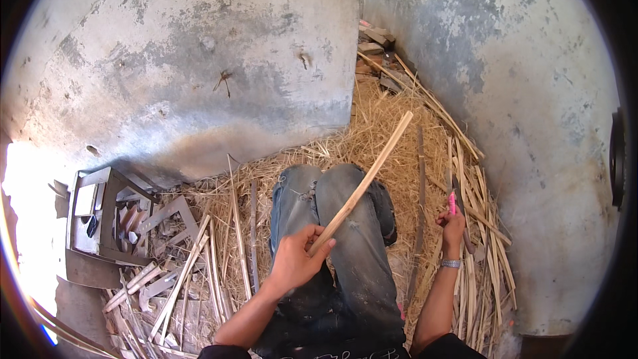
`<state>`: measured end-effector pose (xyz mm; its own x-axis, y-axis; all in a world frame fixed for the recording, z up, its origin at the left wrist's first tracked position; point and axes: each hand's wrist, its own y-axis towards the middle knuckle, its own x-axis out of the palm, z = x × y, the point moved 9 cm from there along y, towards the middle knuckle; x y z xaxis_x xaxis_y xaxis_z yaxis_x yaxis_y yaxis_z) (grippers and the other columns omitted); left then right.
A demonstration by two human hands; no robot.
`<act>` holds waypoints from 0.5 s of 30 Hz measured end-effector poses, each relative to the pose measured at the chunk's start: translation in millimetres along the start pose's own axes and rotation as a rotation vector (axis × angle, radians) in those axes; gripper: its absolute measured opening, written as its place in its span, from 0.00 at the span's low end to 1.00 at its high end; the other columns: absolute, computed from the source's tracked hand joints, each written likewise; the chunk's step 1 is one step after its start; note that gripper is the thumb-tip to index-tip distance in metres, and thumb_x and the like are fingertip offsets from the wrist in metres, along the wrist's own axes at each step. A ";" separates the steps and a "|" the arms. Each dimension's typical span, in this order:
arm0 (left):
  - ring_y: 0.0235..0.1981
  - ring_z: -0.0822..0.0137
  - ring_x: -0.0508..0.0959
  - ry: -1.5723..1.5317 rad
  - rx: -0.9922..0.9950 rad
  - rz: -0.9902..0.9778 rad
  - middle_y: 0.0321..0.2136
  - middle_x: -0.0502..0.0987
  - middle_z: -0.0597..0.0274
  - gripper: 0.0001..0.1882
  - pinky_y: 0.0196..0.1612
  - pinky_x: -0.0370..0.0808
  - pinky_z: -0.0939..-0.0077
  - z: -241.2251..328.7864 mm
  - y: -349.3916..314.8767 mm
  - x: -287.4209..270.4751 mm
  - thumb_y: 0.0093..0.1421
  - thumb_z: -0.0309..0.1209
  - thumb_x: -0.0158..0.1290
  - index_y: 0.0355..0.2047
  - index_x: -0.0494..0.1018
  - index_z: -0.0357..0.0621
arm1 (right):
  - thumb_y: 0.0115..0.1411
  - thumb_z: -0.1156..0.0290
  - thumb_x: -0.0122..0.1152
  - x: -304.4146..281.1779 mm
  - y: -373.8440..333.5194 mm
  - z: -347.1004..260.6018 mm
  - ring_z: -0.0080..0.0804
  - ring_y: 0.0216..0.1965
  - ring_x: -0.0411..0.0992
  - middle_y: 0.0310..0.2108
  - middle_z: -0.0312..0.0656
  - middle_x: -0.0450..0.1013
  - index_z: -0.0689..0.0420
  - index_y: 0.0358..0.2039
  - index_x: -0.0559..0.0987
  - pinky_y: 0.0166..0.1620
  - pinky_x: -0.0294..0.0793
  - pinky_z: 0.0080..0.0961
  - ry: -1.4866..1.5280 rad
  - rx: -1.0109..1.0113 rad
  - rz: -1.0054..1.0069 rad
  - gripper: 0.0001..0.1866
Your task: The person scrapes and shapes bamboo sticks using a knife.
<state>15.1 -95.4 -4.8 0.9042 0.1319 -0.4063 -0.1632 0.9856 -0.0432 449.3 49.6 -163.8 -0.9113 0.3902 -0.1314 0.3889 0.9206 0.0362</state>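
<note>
My left hand (302, 256) is closed round the lower end of a pale split-bamboo strip (373, 174). The strip slants up and to the right over my jeans-clad knees (332, 199). Out to the right, my right hand (452, 227) grips a slim tool with a bright pink handle (452, 203). A narrow dark part shows above the pink; whether it belongs to the tool I cannot tell. The right hand is held over the edge of a pile of bamboo strips (488, 252), well apart from the strip in my left.
Shavings (399, 103) cover the floor round my legs. At the left stands a dark box-like frame (100, 259) near loose strips (183, 276) and flat offcuts (169, 216). A long dark bar (421, 193) lies right of my knees. Worn walls (199, 46) rise ahead and at the right.
</note>
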 end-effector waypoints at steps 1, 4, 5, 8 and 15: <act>0.22 0.67 0.80 -0.055 -0.022 -0.041 0.21 0.80 0.57 0.11 0.28 0.74 0.71 -8.1 2.0 6.0 0.65 0.32 0.60 0.43 0.78 0.37 | 0.67 0.69 0.45 2.2 0.5 1.6 0.28 0.22 0.69 0.24 0.41 0.71 0.64 0.48 0.72 0.31 0.74 0.25 0.149 0.068 -0.063 0.14; 0.23 0.66 0.82 -0.089 -0.036 -0.131 0.20 0.80 0.58 0.11 0.29 0.75 0.70 -19.5 6.8 20.7 0.67 0.34 0.57 0.42 0.74 0.38 | 0.60 0.71 0.46 15.1 -14.0 -16.9 0.24 0.20 0.61 0.20 0.35 0.64 0.60 0.31 0.71 0.27 0.67 0.23 0.365 0.111 -0.042 0.07; 0.23 0.65 0.83 -0.066 -0.035 -0.179 0.19 0.80 0.59 0.12 0.29 0.75 0.69 -20.4 6.4 26.1 0.68 0.35 0.56 0.42 0.72 0.38 | 0.63 0.69 0.46 18.0 -19.6 -22.5 0.23 0.19 0.60 0.20 0.34 0.62 0.59 0.30 0.70 0.26 0.64 0.23 0.355 0.050 -0.071 0.08; 0.24 0.63 0.83 -0.053 -0.050 -0.236 0.21 0.80 0.56 0.12 0.29 0.75 0.68 -20.4 0.9 37.0 0.70 0.36 0.54 0.40 0.71 0.37 | 0.71 0.63 0.47 28.1 -32.6 -30.3 0.18 0.19 0.54 0.19 0.31 0.58 0.57 0.28 0.70 0.23 0.56 0.20 0.421 0.051 -0.080 0.15; 0.39 0.49 0.82 0.150 -0.038 -0.277 0.38 0.79 0.42 0.11 0.37 0.74 0.60 -58.7 31.9 -14.1 0.72 0.32 0.48 0.46 0.66 0.35 | 0.75 0.62 0.48 68.4 -49.3 -57.7 0.17 0.16 0.50 0.19 0.29 0.56 0.60 0.42 0.74 0.21 0.52 0.19 0.433 0.069 -0.093 0.14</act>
<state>-26.0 -72.0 -54.1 0.8484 -0.1607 -0.5043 0.0640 0.9769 -0.2037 359.9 32.0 -117.4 -0.9094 0.2914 0.2967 0.2978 0.9543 -0.0243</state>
